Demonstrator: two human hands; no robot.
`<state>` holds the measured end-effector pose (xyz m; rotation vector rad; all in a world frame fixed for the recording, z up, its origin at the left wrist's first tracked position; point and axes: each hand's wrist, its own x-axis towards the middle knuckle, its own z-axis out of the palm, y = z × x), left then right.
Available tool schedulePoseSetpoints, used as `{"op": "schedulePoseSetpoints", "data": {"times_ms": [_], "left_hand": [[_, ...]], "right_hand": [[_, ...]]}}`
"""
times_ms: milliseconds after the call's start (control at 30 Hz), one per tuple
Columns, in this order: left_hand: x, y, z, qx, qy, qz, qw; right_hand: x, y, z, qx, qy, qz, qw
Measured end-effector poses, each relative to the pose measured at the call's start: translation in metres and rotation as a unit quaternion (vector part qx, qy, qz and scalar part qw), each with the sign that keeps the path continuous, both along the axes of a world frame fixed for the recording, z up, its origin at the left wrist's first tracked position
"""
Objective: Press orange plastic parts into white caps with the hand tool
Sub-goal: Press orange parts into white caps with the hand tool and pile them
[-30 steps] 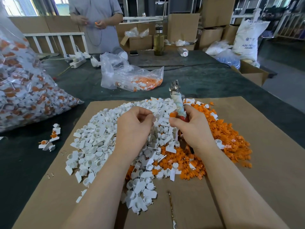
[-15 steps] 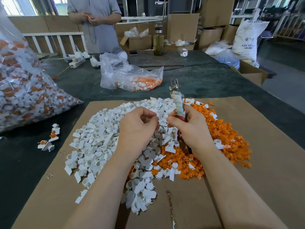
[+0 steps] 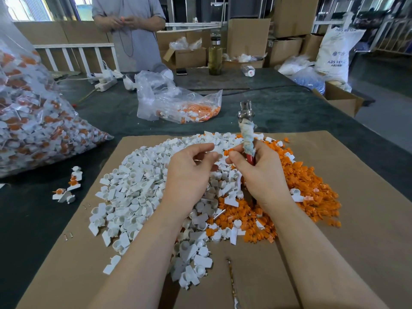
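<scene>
My table (image 3: 278, 108) wears dark green cloth. On it lie a cardboard sheet (image 3: 356, 197), two filled plastic bags (image 3: 178, 101), and a bottle (image 3: 215, 56).

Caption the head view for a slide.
Right hand grips a rag-wrapped hand tool, left hand pinches a white cap above mixed piles.

Glass bottle (image 3: 215, 56) upright on far table edge; cardboard boxes (image 3: 248, 36) behind; white printed sack (image 3: 336, 52) at right.

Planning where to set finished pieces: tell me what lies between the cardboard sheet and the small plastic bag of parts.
Head view: only bare dark table cover between the cardboard sheet and the plastic bag.
</scene>
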<state>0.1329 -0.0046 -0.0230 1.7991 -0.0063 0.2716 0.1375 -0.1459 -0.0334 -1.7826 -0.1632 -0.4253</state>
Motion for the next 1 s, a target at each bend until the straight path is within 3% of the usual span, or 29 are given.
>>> {"op": "schedulePoseSetpoints", "data": {"times_ms": [67,233,333,700,1000], "left_hand": [[0.000,-0.002,0.000,-0.001,0.008,-0.004,1.000],[-0.003,-0.003,0.003,-0.146,0.051,0.000,0.988],[-0.004,-0.004,0.004,-0.174,0.058,-0.006,0.983],[-0.005,-0.010,0.005,-0.176,0.025,0.017,0.984],[-0.005,-0.011,0.003,-0.094,-0.006,0.042,0.995]], "right_hand": [[0.000,0.000,0.000,-0.010,-0.006,-0.014,1.000],[-0.001,-0.001,0.001,-0.033,-0.020,-0.023,0.999],[-0.003,-0.001,0.002,-0.034,-0.033,-0.015,0.999],[-0.003,0.006,-0.005,-0.156,-0.072,-0.113,0.979],[-0.001,0.010,-0.007,-0.151,-0.089,-0.125,0.976]]}}
